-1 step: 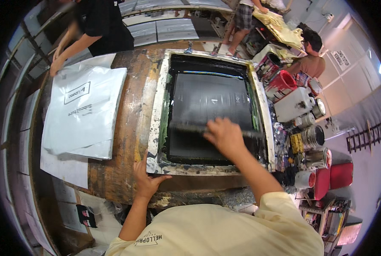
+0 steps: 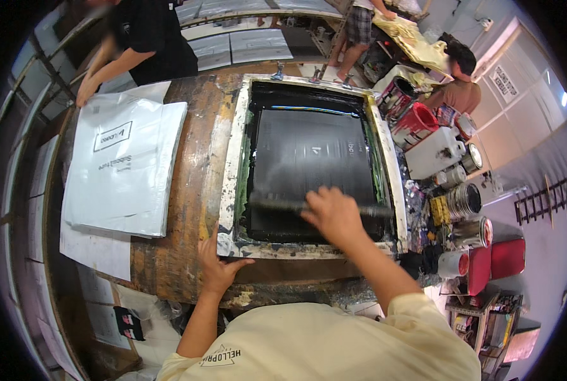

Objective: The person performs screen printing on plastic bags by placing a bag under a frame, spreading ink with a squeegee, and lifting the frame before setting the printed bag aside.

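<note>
A squeegee (image 2: pixel 274 204) lies crosswise over the black ink of a screen printing frame (image 2: pixel 232 171). My right hand (image 2: pixel 332 213) is closed round the middle of the squeegee, over the near part of the mesh. At the frame's near left corner rests my left hand (image 2: pixel 218 267), thumb and forefinger spread apart along the two outer edges. The dark mesh (image 2: pixel 309 140) has small pale lettering and a mark in it. Metal hinge clamps (image 2: pixel 314 75) sit at the frame's far edge.
The frame lies on a stained wooden table (image 2: pixel 191 159). To the left is a stack of printed plastic sheets (image 2: pixel 121 171), touched by a person (image 2: pixel 150 44) in black. Ink tubs (image 2: pixel 417 120) and cans line the right. Two other people are at the far right.
My right hand has drawn the squeegee nearer to me across the mesh. The left hand stays at the frame's corner.
</note>
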Tool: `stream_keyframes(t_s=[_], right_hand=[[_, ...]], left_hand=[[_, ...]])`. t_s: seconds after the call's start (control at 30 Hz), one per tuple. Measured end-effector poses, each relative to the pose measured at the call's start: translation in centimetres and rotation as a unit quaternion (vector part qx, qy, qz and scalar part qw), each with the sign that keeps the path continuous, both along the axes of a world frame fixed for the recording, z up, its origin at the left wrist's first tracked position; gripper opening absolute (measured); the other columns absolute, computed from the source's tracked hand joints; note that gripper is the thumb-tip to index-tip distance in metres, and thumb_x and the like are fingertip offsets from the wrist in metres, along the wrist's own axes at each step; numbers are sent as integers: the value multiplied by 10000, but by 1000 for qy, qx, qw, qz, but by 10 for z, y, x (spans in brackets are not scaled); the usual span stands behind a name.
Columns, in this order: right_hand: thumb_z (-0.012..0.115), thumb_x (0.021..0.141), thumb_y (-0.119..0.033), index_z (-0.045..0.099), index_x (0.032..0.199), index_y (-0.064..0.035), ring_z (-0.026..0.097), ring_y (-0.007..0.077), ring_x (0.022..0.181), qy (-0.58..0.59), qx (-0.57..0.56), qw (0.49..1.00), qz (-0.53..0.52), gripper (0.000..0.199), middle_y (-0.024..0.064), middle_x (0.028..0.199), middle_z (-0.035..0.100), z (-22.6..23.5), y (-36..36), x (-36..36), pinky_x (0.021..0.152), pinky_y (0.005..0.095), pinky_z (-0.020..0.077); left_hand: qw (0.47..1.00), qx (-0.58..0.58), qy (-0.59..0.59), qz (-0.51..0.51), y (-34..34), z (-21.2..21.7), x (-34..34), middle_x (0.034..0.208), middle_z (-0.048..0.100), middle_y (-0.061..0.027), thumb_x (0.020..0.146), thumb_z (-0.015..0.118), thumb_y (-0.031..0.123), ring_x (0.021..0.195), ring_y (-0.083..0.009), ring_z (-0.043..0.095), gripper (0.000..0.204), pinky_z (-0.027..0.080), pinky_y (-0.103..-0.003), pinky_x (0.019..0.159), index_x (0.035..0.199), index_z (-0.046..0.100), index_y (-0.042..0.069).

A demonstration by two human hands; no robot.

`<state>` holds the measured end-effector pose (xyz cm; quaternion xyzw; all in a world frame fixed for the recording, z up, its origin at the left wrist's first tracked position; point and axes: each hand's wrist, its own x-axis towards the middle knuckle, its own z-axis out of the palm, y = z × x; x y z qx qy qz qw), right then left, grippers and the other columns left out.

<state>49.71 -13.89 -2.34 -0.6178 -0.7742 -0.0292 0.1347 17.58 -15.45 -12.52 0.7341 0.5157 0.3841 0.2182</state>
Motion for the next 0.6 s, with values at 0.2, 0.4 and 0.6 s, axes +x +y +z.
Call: stream_keyframes(t_s=[0.2, 0.4, 0.6], right_hand=[[753, 905, -398, 638, 1034, -67, 652, 311, 999, 23, -71, 997, 1, 374, 122, 985, 631, 46, -55, -17, 745, 446, 590], [715, 898, -377, 645, 1028, -86, 608, 306, 1000, -43, 93, 993, -49, 326, 124, 990, 615, 112, -65, -34, 897, 499, 454], [700, 886, -334, 626, 930, -78, 617, 318, 870, -49, 290, 956, -19, 270, 95, 848, 610, 177, 3, -14, 846, 500, 409]], left_hand=[[978, -132, -159, -22, -1, 13, 7, 1191, 715, -176, 616, 1017, 338, 1099, -345, 649, 1041, 489, -448, 993, 1464, 547, -42], [948, -80, -308, 2, 9, 96, 32, 1264, 683, -110, 786, 927, 43, 1126, -191, 656, 786, 525, -340, 1005, 1462, 535, -43], [984, 57, -156, -58, 26, 124, 56, 1580, 408, -231, 897, 798, 505, 1479, -342, 373, 1082, 261, -554, 1212, 1671, 230, 5]])
